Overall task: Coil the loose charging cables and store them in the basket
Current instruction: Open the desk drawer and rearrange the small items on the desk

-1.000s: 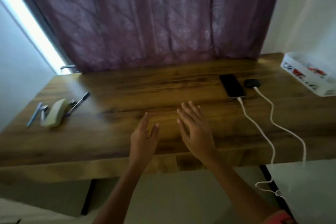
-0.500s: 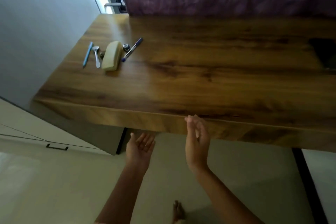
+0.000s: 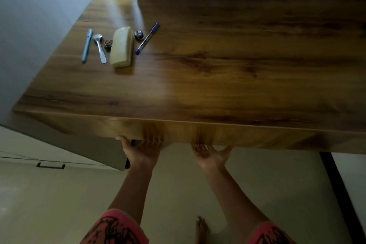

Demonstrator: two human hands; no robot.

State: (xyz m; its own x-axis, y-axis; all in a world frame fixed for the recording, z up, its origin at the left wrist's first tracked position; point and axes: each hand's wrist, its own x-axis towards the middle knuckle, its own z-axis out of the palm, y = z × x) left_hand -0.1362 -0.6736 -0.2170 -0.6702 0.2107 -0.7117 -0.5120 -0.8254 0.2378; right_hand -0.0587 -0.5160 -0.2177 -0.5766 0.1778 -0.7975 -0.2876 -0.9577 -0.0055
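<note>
Both hands are at the front edge of the table (image 3: 217, 69), palms up and apart from each other. The left hand (image 3: 143, 150) is nearer the front-left corner with its thumb spread outward and the right hand (image 3: 210, 154) is toward the middle, each with fingers loosely extended and gripping nothing, fingertips blurred against the edge. Toward the back-left corner a blue pen (image 3: 87, 45), a spoon (image 3: 100, 47), a cream case (image 3: 121, 46) and a blue-capped pen (image 3: 147, 38) lie close together in a row. The charging cables and the basket fall outside the view — their place cannot be told.
</note>
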